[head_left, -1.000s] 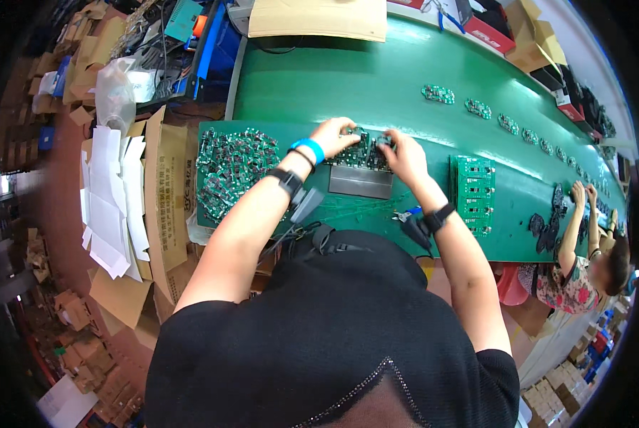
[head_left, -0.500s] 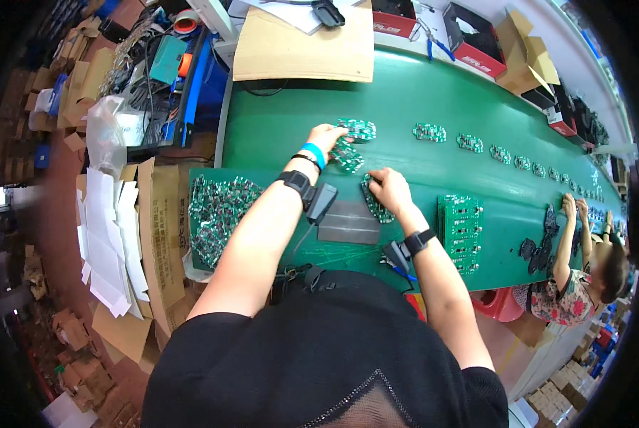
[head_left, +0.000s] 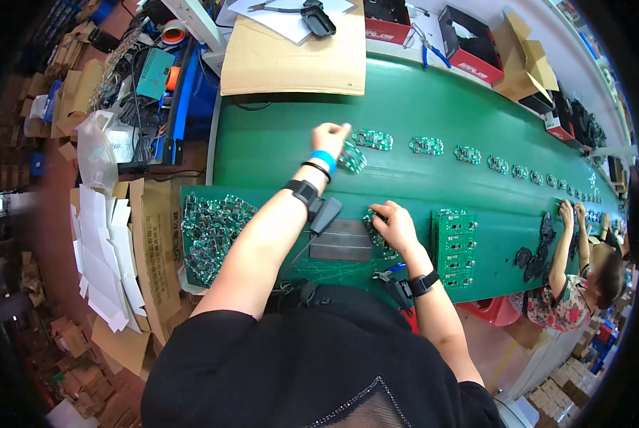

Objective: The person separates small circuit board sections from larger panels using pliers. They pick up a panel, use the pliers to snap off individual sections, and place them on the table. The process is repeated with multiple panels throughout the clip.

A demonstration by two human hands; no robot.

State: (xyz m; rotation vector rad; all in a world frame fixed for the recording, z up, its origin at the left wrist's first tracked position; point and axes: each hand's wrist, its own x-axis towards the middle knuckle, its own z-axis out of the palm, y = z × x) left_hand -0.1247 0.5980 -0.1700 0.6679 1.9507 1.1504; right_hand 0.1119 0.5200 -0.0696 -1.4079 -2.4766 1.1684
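Note:
My left hand (head_left: 329,138) is raised over the green bench, fingers closed. A green circuit board (head_left: 353,158), slightly blurred, tilts out from under its fingers. Just right of it, apart from the fingertips, another circuit board (head_left: 373,140) lies flat at the near end of a spaced row. Closer to me, my right hand (head_left: 396,227) grips the edge of a further circuit board (head_left: 383,244), partly hidden by the fingers. That board is beside a grey rectangular plate (head_left: 341,240).
A heap of circuit boards (head_left: 212,235) lies left, and stacked green panels (head_left: 453,248) lie right. Cardboard (head_left: 291,68) covers the far left. Pliers (head_left: 428,48) and red-and-black boxes (head_left: 469,53) line the back. A co-worker (head_left: 569,285) sits at the right.
My left hand has come away from the far board, which now lies free, slightly further right. The tilted board has moved with that hand. The whole view has shifted a little.

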